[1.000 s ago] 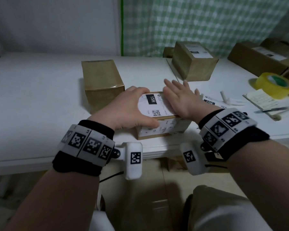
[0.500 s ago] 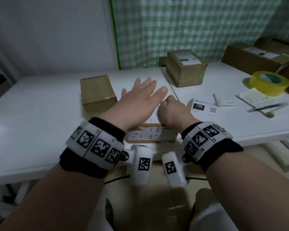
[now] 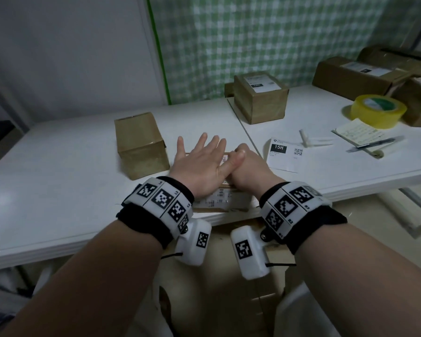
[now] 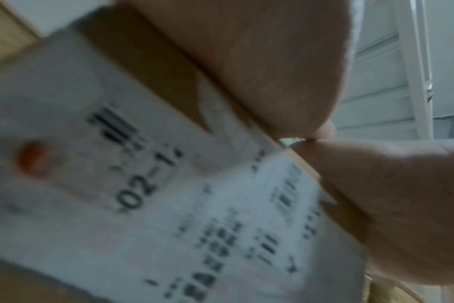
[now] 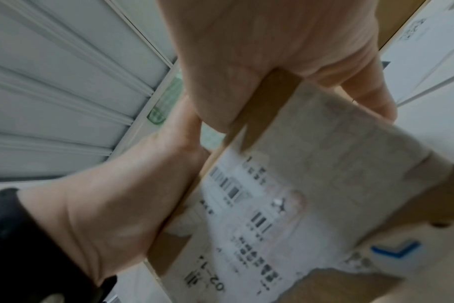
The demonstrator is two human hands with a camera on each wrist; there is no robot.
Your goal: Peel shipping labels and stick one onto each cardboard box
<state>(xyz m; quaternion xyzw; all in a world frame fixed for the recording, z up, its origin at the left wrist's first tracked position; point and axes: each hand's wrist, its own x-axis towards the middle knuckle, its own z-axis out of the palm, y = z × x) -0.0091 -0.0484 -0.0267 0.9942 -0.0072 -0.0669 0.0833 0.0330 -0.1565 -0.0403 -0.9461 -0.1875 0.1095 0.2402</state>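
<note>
A low cardboard box (image 3: 231, 206) lies at the table's front edge. A white shipping label (image 3: 224, 158) covers its top and folds down onto its front face (image 4: 169, 205) (image 5: 285, 194). My left hand (image 3: 199, 164) lies flat on the top with fingers spread, pressing the label; its palm (image 4: 259, 61) fills the left wrist view. My right hand (image 3: 246, 166) is curled round the box's right end, its thumb and a finger either side of a cardboard edge (image 5: 277, 90). Most of the top is hidden under both hands.
A taller box without a label (image 3: 141, 147) stands just left. A labelled box (image 3: 260, 98) sits behind, more boxes (image 3: 355, 74) at the back right. A loose label sheet (image 3: 286, 154), a yellow tape roll (image 3: 374, 110), a notepad (image 3: 357, 132) and a pen (image 3: 374, 145) lie to the right.
My left hand slid from the box's left side onto the top and spread flat. My right hand went from flat on the label to curled at the right end.
</note>
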